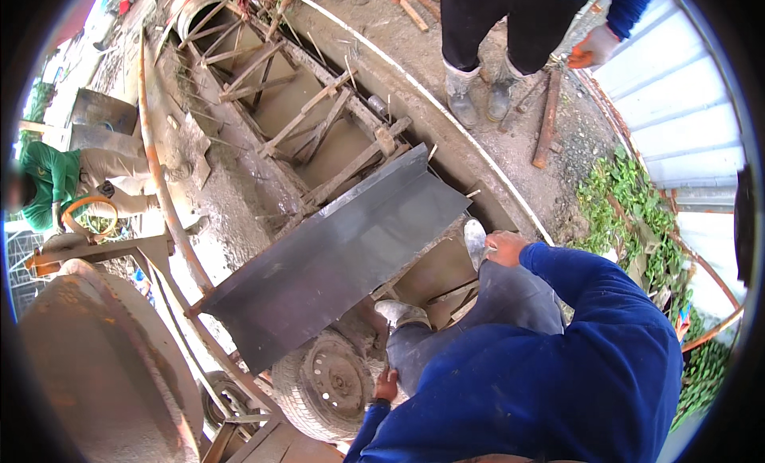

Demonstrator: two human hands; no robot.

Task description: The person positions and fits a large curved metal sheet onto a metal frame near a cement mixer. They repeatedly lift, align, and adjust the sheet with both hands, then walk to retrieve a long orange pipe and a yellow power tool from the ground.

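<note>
My left hand [386, 386] is low beside my left thigh, close to a muddy wheel with a tyre [331, 383]; its fingers are partly seen and hold nothing visible. My right hand [506, 248] rests on my right knee, fingers loosely bent, with nothing seen in them. My grey trousers are bent at the knees, above a muddy left boot [402, 313] and a right boot [476, 238]. Ahead of me a dark metal chute [343, 248] with a raised far edge slants from beside the mixer drum [107, 367] to the timber formwork [327, 144]. Neither hand touches it.
Muddy grey material lies between the formwork's cross braces. A pale curved pipe [430, 92] runs along the trench. A person in rubber boots [498, 96] and orange-palmed gloves stands beyond it. Another in green [56, 184] bends near a yellow handwheel [89, 217]. Corrugated sheeting [685, 104] stands right.
</note>
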